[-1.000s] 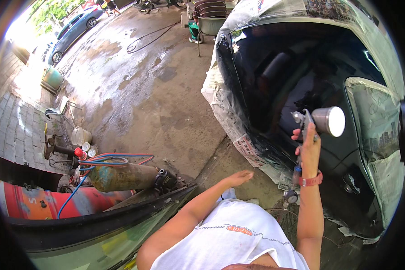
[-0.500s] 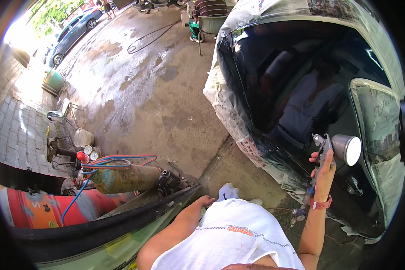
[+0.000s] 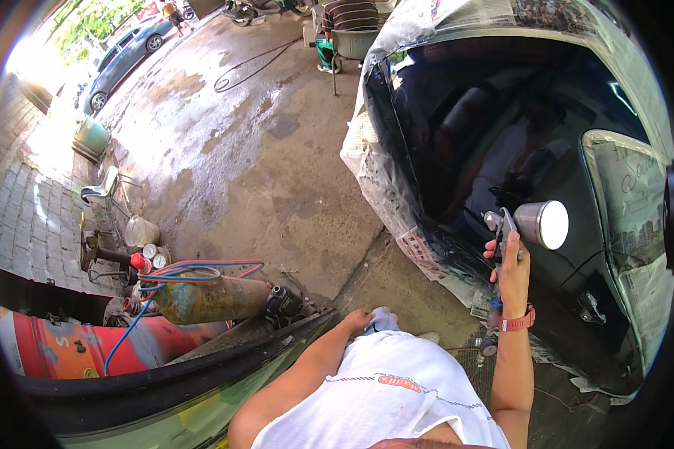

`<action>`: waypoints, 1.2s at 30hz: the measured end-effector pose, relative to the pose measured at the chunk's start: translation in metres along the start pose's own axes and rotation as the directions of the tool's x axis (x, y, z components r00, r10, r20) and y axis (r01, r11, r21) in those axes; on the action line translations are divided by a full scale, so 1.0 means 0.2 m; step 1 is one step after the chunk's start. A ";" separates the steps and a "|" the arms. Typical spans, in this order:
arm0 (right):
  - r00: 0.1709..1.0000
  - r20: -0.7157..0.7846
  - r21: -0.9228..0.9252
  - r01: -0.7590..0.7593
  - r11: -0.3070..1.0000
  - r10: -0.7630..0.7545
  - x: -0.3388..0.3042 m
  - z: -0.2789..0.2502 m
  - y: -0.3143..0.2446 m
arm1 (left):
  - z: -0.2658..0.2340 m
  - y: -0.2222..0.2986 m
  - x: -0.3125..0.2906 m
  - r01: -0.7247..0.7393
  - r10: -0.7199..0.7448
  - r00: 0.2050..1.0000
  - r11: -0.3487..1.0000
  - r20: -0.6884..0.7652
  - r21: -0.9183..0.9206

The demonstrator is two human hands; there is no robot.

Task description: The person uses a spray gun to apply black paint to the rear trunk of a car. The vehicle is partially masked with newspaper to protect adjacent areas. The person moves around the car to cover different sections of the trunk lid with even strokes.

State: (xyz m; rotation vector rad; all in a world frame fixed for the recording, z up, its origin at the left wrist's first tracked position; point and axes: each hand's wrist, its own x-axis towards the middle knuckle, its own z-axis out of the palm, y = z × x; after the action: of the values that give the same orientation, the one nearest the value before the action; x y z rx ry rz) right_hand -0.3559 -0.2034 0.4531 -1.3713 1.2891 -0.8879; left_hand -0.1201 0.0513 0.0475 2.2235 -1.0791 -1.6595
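My right hand [image 3: 512, 273] is wrapped round the grip of a metal spray gun [image 3: 508, 224], held in front of a glossy black car door [image 3: 472, 150]. A silver paint cup [image 3: 544, 223] with a pale top sits on the gun. Below my hand, an air regulator with a gauge [image 3: 487, 346] hangs from the gun's handle. My reflection shows in the door. My left hand [image 3: 361, 319] is low in front of my body, beside a pale lilac-white thing [image 3: 384, 319], either cloth or a shoe. Its fingers are too small and partly hidden to read.
Newspaper and plastic masking [image 3: 397, 202] surrounds the black panel. On the left are a rusty gas cylinder [image 3: 213, 295] with red and blue hoses, a red drum [image 3: 90, 344] and a dark-edged glass panel [image 3: 165, 389]. A person [image 3: 350, 19] sits at the back; a blue car [image 3: 127, 56] is parked farther off.
My right hand and the spray gun have moved left and slightly up along the door. My left hand has shifted a little right and up, closer to the pale thing.
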 end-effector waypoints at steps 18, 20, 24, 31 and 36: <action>0.960 -0.278 -0.024 0.024 0.999 -0.029 -0.15 -0.26 0.03 | 0.07 -0.38 -0.03 0.103 -0.103 0.995 0.994 0.017 -0.027; 0.967 -0.253 -0.037 0.001 0.999 -0.010 -0.15 -0.26 0.07 | 0.05 -0.30 -0.08 0.089 -0.089 0.996 0.996 0.022 -0.009; 0.974 -0.221 -0.047 -0.066 0.997 0.054 -0.19 -0.25 0.20 | 0.05 -0.21 -0.07 0.050 -0.050 0.999 0.998 -0.020 0.026; 0.985 -0.173 -0.111 -0.007 0.994 -0.012 -0.14 -0.09 0.32 | 0.03 -0.18 0.01 0.010 -0.010 1.000 0.999 -0.001 -0.051; 0.973 -0.167 -0.196 0.123 0.973 -0.157 -0.04 0.03 0.34 | 0.02 -0.19 -0.01 0.014 -0.015 1.000 0.997 -0.011 -0.076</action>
State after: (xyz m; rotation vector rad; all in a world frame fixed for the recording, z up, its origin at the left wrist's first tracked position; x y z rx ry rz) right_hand -0.3680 -0.1882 0.3880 -1.5712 1.4568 -1.0305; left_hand -0.1057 0.0808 0.0269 2.1958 -0.9823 -1.6622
